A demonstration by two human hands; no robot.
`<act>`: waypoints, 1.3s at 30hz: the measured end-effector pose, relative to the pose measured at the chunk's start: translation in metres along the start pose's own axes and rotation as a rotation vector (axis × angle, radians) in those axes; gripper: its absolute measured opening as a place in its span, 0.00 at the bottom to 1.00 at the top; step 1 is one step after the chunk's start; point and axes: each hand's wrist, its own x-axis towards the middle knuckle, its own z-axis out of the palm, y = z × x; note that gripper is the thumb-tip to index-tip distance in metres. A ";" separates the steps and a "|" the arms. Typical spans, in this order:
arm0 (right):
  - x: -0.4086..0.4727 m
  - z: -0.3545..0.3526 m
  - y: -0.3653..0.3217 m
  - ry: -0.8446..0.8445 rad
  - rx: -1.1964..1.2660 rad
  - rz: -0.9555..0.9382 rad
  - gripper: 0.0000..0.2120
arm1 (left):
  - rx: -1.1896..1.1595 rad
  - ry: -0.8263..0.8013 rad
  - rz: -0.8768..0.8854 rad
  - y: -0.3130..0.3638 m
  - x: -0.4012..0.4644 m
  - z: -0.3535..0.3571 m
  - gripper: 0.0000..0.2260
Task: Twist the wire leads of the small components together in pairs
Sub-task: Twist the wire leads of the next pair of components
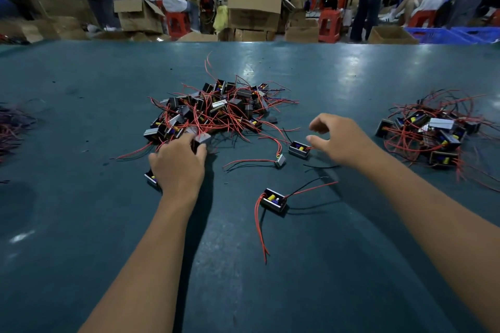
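Three loose components (273,199) lie between both piles (213,108).

Near table (270,292) open — central pile (216,108), right pile (433,132), loose components (274,200) block beyond.

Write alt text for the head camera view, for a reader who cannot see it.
Over a dark green table, a person's left hand grips a small boxy component at the near edge of a central pile of red-wired components, while the right hand hovers open above a loose component. A second pile lies at right.
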 end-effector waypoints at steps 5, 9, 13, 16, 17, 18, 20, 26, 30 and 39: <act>-0.017 -0.025 -0.009 0.096 0.058 -0.026 0.11 | -0.374 0.153 -0.023 0.010 0.001 -0.016 0.11; -0.025 -0.032 -0.023 0.096 0.094 -0.063 0.10 | -0.415 -0.047 -0.003 0.010 0.000 -0.008 0.07; -0.029 -0.030 -0.032 0.089 0.146 -0.090 0.09 | -0.214 -0.224 0.064 0.002 -0.005 0.004 0.10; -0.032 -0.026 -0.033 0.076 0.162 -0.096 0.08 | -0.022 -0.227 0.044 -0.004 -0.004 0.008 0.16; -0.034 -0.025 -0.033 0.068 0.163 -0.098 0.08 | 0.002 -0.222 0.032 -0.005 -0.003 0.008 0.16; -0.035 -0.024 -0.034 0.061 0.162 -0.099 0.08 | 0.025 -0.209 0.027 -0.005 -0.002 0.007 0.15; -0.039 -0.023 -0.034 0.053 0.161 -0.097 0.08 | 0.049 -0.130 0.026 -0.003 -0.001 0.001 0.14; -0.055 -0.028 -0.043 0.097 0.210 -0.129 0.08 | -0.445 0.353 0.185 0.026 -0.001 -0.035 0.11; -0.070 -0.039 -0.061 0.137 0.300 -0.191 0.05 | -1.253 0.072 -0.010 0.062 -0.015 -0.060 0.07; -0.103 -0.050 -0.070 0.086 0.841 -0.040 0.13 | -1.801 -0.872 -0.201 0.133 -0.093 -0.074 0.12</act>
